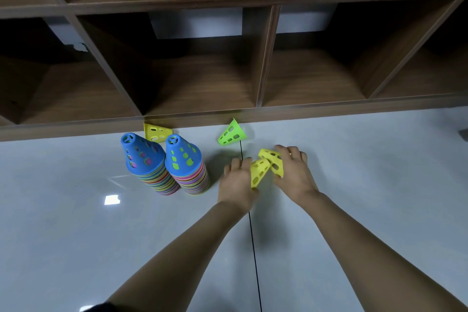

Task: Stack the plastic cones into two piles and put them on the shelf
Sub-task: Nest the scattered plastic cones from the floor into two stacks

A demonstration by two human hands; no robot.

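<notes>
Two tall piles of stacked plastic cones stand on the floor, each topped by a blue cone: the left pile (145, 164) and the right pile (187, 164). My left hand (236, 182) grips a yellow cone (258, 171). My right hand (293, 172) grips a second yellow cone (273, 159), and the two cones touch between my hands. Lying on its side by the shelf's base is a green cone (231, 133). Another yellow cone (157, 132) lies behind the piles.
The brown wooden shelf (266, 58) with open compartments runs across the back, its base (76, 128) meeting the glossy grey floor (354, 185). A thin black seam (254, 248) crosses the floor between my arms.
</notes>
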